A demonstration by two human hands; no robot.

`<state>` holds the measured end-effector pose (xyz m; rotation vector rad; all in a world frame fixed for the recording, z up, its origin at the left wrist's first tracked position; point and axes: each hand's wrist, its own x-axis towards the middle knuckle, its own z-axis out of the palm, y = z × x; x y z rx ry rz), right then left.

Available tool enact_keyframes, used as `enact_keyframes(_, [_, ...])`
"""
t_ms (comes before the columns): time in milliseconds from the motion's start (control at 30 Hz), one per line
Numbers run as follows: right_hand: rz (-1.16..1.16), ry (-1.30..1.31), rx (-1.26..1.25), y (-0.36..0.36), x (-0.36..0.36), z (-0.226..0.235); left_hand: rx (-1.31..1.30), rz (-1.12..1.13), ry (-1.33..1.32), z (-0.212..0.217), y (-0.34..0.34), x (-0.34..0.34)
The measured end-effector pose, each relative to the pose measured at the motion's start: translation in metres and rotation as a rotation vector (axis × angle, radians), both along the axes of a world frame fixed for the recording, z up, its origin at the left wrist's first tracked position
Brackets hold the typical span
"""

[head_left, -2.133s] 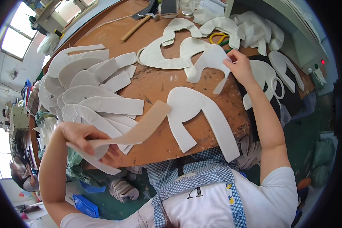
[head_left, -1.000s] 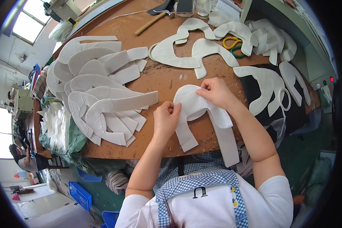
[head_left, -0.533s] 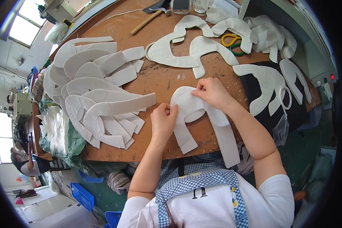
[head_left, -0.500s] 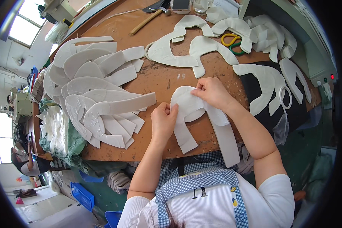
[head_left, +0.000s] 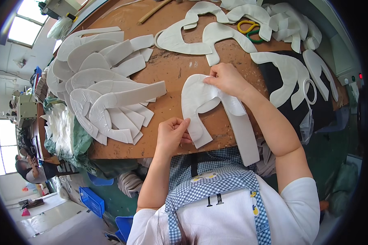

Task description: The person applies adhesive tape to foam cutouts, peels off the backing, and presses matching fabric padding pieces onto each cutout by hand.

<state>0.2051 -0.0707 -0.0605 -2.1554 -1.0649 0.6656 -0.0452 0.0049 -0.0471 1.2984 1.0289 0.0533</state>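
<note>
A white U-shaped foam piece lies at the table's front edge, its longer right leg hanging over. On top of it rests a thinner white curved sheet, shiny in places. My left hand pinches the outer edge of the short left leg between thumb and fingers. At the top of the curve, my right hand is closed with thumb and fingertips on the sheet. Whether it grips the foam underneath too is hidden.
Overlapping white U-shaped pieces are piled at left. Further curved sheets lie at the back, beside scissors with yellow and green handles and a wooden-handled tool. A white ring sits on black material at right.
My left hand has slid down the left edge of the piece toward the leg's end. My right hand stays at the top. The whole view has shifted, so the table appears higher.
</note>
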Motion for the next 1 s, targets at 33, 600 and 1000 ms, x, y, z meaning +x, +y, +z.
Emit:
enact_keyframes(33, [0.011,-0.002,0.02,0.0,0.001,-0.005,0.0,0.003,-0.013,-0.003,0.0,0.0])
enact_keyframes(600, [-0.04,-0.061,0.084,-0.015,-0.008,-0.004,0.943,-0.522,-0.35,-0.004,-0.001,0.066])
enact_keyframes(1000, [-0.384,0.325,0.255,-0.103,-0.041,0.012,1.19,-0.951,-0.218,-0.012,0.0,0.073])
